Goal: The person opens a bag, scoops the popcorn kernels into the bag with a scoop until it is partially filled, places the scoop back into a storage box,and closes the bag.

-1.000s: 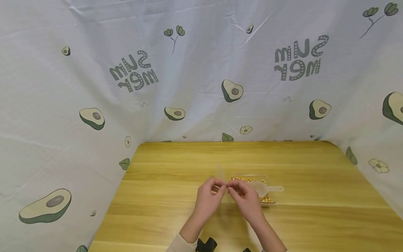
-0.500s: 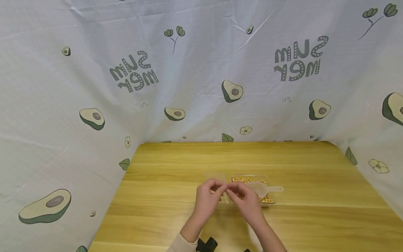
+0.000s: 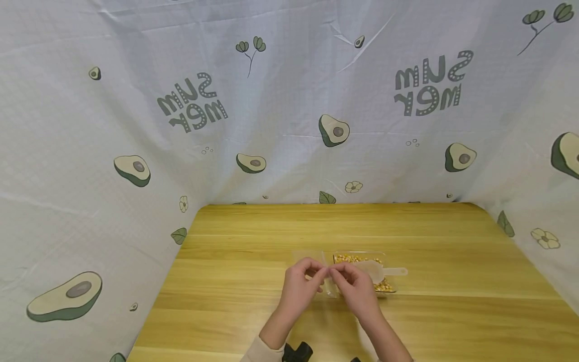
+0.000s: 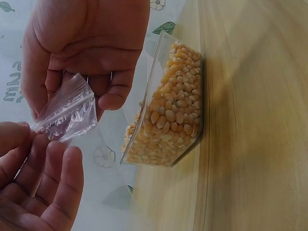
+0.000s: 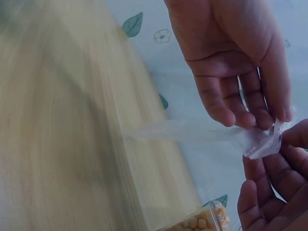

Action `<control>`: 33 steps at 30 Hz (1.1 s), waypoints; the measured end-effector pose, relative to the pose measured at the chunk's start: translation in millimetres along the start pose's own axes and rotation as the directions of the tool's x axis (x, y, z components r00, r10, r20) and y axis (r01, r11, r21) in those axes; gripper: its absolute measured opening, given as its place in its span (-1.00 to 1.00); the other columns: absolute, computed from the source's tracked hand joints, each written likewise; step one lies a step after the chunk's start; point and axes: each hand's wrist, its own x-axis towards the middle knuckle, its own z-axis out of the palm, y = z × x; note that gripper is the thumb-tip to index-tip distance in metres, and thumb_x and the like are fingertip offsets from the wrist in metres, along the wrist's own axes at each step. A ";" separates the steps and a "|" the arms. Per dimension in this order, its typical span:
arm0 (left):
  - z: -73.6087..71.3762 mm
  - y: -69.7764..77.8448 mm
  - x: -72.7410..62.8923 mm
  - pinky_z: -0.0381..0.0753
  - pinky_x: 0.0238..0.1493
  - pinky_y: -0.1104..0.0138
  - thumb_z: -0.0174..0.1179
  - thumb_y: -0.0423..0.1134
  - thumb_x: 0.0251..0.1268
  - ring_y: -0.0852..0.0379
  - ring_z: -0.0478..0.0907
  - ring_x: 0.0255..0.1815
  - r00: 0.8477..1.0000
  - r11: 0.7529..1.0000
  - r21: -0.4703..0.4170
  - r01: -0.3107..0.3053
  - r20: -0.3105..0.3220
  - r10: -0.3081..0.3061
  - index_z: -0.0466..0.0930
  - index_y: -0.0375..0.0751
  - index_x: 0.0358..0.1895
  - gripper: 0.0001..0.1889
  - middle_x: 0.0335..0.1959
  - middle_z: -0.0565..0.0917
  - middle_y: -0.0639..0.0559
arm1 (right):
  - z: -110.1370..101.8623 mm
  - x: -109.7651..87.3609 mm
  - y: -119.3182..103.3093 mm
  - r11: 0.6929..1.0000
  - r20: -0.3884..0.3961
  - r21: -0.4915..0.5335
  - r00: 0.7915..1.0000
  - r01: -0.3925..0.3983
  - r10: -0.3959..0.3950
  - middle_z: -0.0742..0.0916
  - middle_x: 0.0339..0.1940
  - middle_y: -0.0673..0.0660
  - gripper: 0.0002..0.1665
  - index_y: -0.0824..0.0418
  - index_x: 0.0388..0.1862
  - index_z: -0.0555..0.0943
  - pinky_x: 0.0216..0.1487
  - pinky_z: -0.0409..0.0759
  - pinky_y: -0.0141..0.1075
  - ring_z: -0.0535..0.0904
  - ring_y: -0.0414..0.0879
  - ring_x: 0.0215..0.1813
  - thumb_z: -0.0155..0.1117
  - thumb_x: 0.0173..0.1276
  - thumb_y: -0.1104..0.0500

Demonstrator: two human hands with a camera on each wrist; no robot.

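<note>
A clear plastic zip bag [image 3: 331, 289] hangs between my two hands above the table. My left hand [image 3: 297, 285] pinches its edge between thumb and forefinger, the other fingers loosely bent, as the left wrist view shows. My right hand [image 3: 355, 288] pinches the edge close beside it, and the fingertips nearly meet. In the left wrist view a crumpled corner of the bag [image 4: 72, 113] stands out by the fingers. The right wrist view shows the film of the bag [image 5: 192, 131] stretching away thin and flat. Fingers hide part of its edge.
Just behind my right hand stands a clear box [image 4: 161, 53] of yellow corn kernels [image 4: 175, 113]. A translucent scoop [image 3: 372, 271] lies on the corn, handle pointing right. Beyond the wooden table [image 3: 253, 226] hangs a printed cloth [image 3: 280, 100].
The bag has turned from a narrow upright strip to a wider sheet spreading left and below the fingers. Both hands have shifted slightly right, still pinching its edge.
</note>
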 end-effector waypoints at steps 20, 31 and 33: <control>0.3 -0.1 -1.4 0.66 -0.48 0.47 0.28 -0.21 0.34 0.32 0.60 -0.45 1.000 1.000 -0.023 0.002 0.030 -0.001 0.69 -0.22 -0.29 -0.86 -0.35 0.74 -0.13 | -10.3 0.8 9.4 0.984 0.079 -0.062 0.984 0.167 -0.161 0.81 -0.28 0.08 -0.92 0.15 -0.22 0.74 -0.23 0.62 -0.42 0.65 -0.32 -0.26 0.34 0.35 0.23; -0.4 -1.0 -1.9 0.63 -0.48 0.50 0.26 -0.19 0.37 0.38 0.56 -0.48 0.999 0.998 0.056 -0.029 0.040 0.027 0.68 -0.18 -0.29 -0.86 -0.38 0.73 -0.07 | -7.1 -0.4 7.6 0.978 0.020 -0.108 0.984 0.179 -0.178 0.80 -0.37 0.02 -0.95 0.11 -0.29 0.73 -0.34 0.59 -0.42 0.60 -0.36 -0.37 0.34 0.36 0.19; -0.6 -1.1 -1.9 0.61 -0.50 0.50 0.26 -0.19 0.37 0.40 0.54 -0.49 0.999 0.997 0.076 -0.032 0.036 0.029 0.68 -0.16 -0.30 -0.86 -0.38 0.73 -0.05 | -6.5 -0.4 7.1 0.976 0.012 -0.115 0.983 0.185 -0.185 0.79 -0.40 0.00 -0.94 0.10 -0.31 0.72 -0.35 0.58 -0.42 0.59 -0.37 -0.38 0.35 0.36 0.18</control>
